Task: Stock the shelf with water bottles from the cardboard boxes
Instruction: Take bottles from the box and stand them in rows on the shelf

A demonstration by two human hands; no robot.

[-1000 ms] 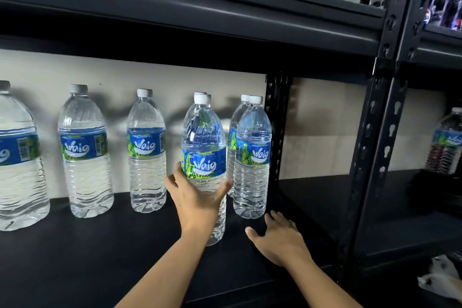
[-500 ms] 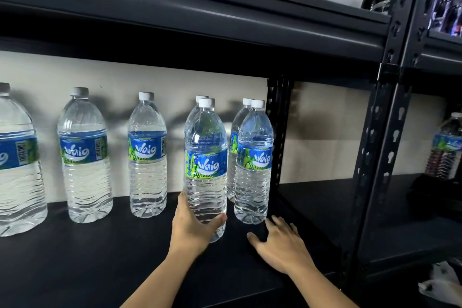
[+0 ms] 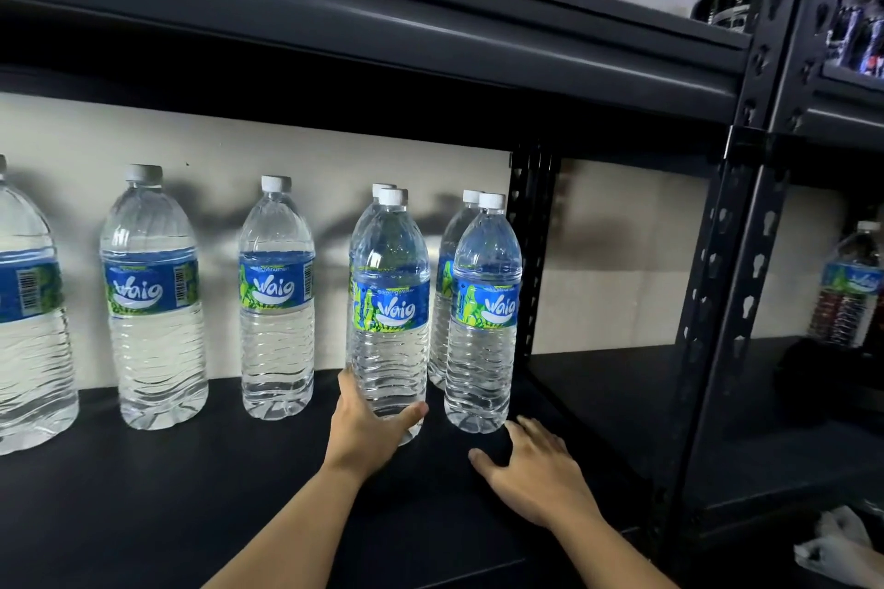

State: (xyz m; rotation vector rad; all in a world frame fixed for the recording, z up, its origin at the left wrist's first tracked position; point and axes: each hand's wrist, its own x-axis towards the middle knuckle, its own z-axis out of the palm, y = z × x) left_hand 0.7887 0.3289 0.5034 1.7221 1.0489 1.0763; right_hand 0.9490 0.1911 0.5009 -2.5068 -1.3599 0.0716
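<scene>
Head view: looked onto a black metal shelf [image 3: 167, 493] backed by a pale wall [image 3: 335, 167], under a dark upper board [image 3: 382, 29], with a perforated post [image 3: 531, 254] closing the bay on the right. Gripped the water bottle [image 3: 390, 316] low on its body with the left hand [image 3: 368, 435], thumb and fingers clamped round it. Held it upright, long axis vertical, cap up, label forward, in front of a rear bottle [image 3: 379, 188] and just left of the neighbouring bottle [image 3: 483, 316]. Rested the right hand [image 3: 535, 473] flat on the shelf, fingers apart.

Clear blue-labelled water bottles [image 3: 390, 301] stand upright along the dark shelf [image 3: 143, 493].
</scene>
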